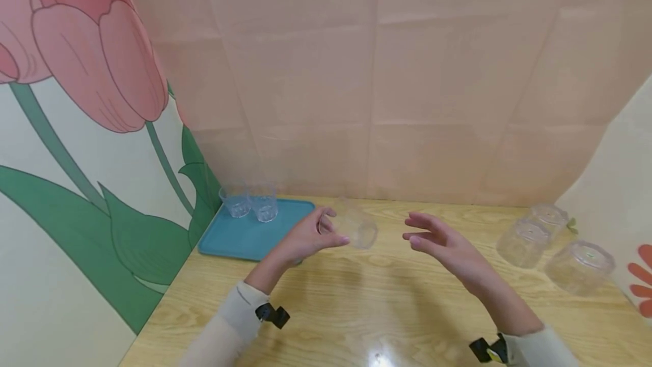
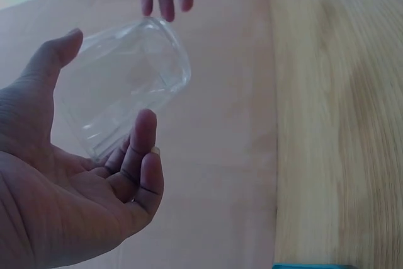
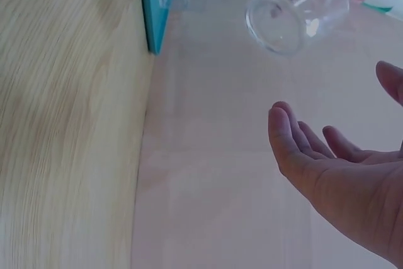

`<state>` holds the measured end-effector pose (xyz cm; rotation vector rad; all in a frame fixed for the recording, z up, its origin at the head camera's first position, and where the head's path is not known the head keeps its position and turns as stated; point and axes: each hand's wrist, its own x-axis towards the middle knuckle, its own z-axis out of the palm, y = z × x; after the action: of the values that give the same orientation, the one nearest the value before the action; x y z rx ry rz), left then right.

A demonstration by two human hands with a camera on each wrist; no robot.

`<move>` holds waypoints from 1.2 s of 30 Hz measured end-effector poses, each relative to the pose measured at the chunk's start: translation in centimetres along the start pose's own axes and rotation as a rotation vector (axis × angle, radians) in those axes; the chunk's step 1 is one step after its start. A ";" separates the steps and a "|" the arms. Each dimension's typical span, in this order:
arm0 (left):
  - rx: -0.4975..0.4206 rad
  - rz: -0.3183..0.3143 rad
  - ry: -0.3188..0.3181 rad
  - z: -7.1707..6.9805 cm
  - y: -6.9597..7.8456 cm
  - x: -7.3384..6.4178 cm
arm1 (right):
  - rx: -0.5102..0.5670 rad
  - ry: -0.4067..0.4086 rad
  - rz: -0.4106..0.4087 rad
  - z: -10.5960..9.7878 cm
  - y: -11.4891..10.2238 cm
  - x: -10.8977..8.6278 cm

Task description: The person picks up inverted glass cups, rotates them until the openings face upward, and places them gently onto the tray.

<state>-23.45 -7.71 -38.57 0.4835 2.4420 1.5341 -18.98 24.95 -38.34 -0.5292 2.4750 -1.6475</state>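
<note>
My left hand (image 1: pixel 309 235) grips a clear plastic cup (image 1: pixel 359 226) above the table, thumb on one side and fingers curled on the other. The cup lies tilted on its side, its thick base (image 3: pixel 274 22) pointing toward my right hand. In the left wrist view the cup (image 2: pixel 123 80) shows facets along its wall. My right hand (image 1: pixel 448 248) hovers to the right of the cup, apart from it, with relaxed fingers (image 3: pixel 302 146) and nothing in its grasp.
A blue tray (image 1: pixel 244 239) sits at the back left, bearing two upright clear cups (image 1: pixel 265 208). Three more clear cups (image 1: pixel 580 268) stand upside down at the right of the wooden table (image 1: pixel 356 310). A pink-covered wall (image 1: pixel 397 84) rises behind, a tulip-patterned one on the left.
</note>
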 end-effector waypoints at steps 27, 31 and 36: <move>0.162 -0.189 0.170 -5.2 -3.7 0.5 | -0.246 0.006 0.089 -5.0 2.1 -1.4; 0.250 -0.186 0.198 -6.2 -4.0 1.1 | -0.294 0.030 0.104 -6.2 2.6 -1.9; 0.300 -0.167 0.229 -7.0 -4.8 2.2 | -0.362 0.059 0.114 -8.0 3.7 -2.5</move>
<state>-28.75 -14.62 -39.93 0.1511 2.8235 1.2229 -19.82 34.04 -38.73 -0.3694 2.8052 -1.1960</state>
